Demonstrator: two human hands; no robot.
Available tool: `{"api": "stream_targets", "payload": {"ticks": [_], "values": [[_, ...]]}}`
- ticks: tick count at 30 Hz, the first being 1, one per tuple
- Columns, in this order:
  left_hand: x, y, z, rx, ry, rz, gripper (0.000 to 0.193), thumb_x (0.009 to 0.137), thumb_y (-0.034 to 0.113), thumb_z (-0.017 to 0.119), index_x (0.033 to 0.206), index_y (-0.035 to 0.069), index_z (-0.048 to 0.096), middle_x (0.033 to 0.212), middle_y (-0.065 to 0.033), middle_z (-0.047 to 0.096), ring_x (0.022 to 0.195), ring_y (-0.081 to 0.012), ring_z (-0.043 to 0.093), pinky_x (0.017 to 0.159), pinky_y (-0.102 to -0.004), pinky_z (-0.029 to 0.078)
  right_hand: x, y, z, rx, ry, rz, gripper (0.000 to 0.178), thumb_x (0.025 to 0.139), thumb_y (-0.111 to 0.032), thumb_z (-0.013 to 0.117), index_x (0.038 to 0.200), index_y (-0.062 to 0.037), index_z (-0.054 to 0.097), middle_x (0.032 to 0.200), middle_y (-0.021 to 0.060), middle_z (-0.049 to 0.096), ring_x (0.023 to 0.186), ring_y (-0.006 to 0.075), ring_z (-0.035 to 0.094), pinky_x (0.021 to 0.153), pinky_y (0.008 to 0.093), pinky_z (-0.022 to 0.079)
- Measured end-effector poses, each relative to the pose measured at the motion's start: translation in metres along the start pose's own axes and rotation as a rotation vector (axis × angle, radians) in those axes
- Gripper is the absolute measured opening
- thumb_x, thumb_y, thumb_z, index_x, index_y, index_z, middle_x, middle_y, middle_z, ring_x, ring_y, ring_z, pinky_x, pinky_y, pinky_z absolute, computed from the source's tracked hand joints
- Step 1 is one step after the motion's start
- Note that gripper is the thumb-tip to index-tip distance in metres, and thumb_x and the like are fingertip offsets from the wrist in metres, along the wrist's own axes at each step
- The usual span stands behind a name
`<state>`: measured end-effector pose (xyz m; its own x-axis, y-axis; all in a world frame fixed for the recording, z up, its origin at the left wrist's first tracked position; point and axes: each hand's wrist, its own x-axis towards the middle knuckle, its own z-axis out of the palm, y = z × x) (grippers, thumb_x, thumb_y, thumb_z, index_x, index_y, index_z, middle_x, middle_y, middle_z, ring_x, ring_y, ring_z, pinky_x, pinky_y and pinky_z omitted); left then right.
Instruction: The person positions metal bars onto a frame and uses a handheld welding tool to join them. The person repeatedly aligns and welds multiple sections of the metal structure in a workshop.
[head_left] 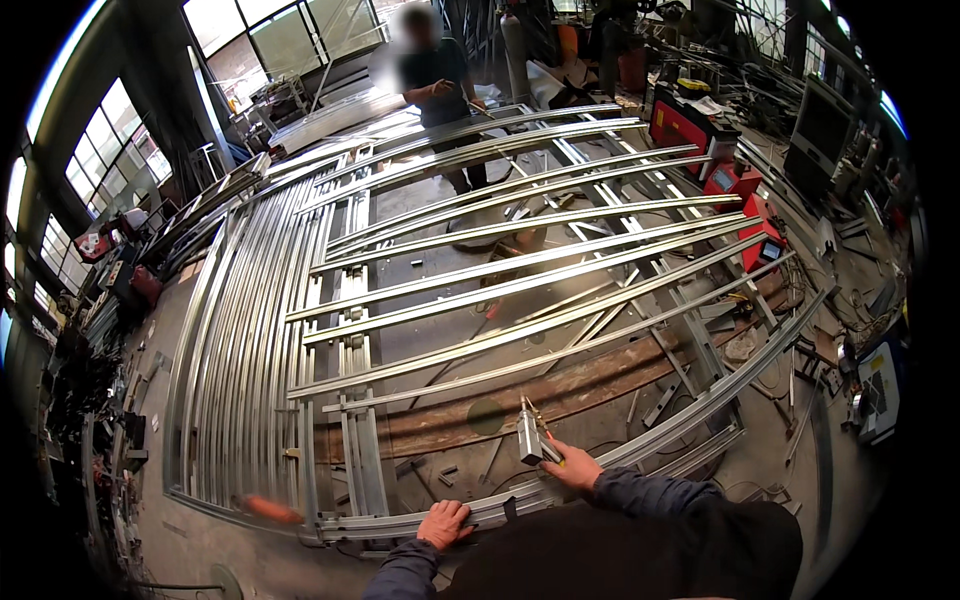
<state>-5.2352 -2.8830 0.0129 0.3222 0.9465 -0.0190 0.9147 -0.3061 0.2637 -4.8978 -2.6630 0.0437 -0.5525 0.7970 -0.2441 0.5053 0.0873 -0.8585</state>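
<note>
My left hand (445, 524) is closed over the near metal rail (590, 484), with its fingers curled on the rail's top. To its right, my right hand (573, 468) grips a handheld welding gun (530, 437) with a boxy grey body and a thin brass-coloured nozzle. The nozzle points away from me, above the gap just beyond the near rail. Several long silvery metal profiles (520, 270) span the frame ahead, and many more lie side by side on the left (230, 370).
Across the frame stands another person (440, 85). Red machines (763, 235) sit at the right, and a white-and-blue machine (880, 385) stands nearer. A rusty beam (560, 395) lies beneath the profiles. Offcuts and cables litter the floor. Near the left corner is a blurred orange object (270, 509).
</note>
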Motion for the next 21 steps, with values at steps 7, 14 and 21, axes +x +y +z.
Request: {"api": "stream_targets", "payload": {"ticks": [7,14,21], "values": [[-0.001,-0.001,0.001,-0.009,-0.031,-0.023,0.052,0.085,0.042,0.082,0.123,0.013,0.063,0.113,-0.01,0.059,0.107,-0.0325,0.058,0.094,-0.0451,0.048,-0.001,0.008,0.007,-0.014,-0.004,0.018,0.064,0.096,-0.047,0.075,0.147,-0.0114,0.06,0.119,0.0272,0.074,0.112,0.0472,0.07,0.094,0.0502,0.055],[-0.004,0.002,-0.003,-0.007,-0.026,-0.051,0.053,0.085,0.042,0.082,0.124,0.012,0.062,0.116,-0.0099,0.059,0.11,-0.0322,0.058,0.097,-0.0449,0.048,-0.007,-0.008,0.003,0.031,-0.028,0.012,0.066,0.097,-0.043,0.075,0.151,-0.0087,0.058,0.125,0.0273,0.073,0.118,0.0469,0.069,0.098,0.0479,0.054],[-0.002,-0.003,-0.005,-0.014,-0.039,-0.004,0.054,0.086,0.042,0.082,0.125,0.012,0.06,0.114,-0.0093,0.058,0.11,-0.0302,0.058,0.094,-0.0423,0.047,-0.008,0.003,0.011,0.019,0.023,0.036,0.066,0.096,-0.039,0.077,0.152,-0.0107,0.058,0.127,0.0234,0.074,0.118,0.0419,0.071,0.101,0.0443,0.055]]}}
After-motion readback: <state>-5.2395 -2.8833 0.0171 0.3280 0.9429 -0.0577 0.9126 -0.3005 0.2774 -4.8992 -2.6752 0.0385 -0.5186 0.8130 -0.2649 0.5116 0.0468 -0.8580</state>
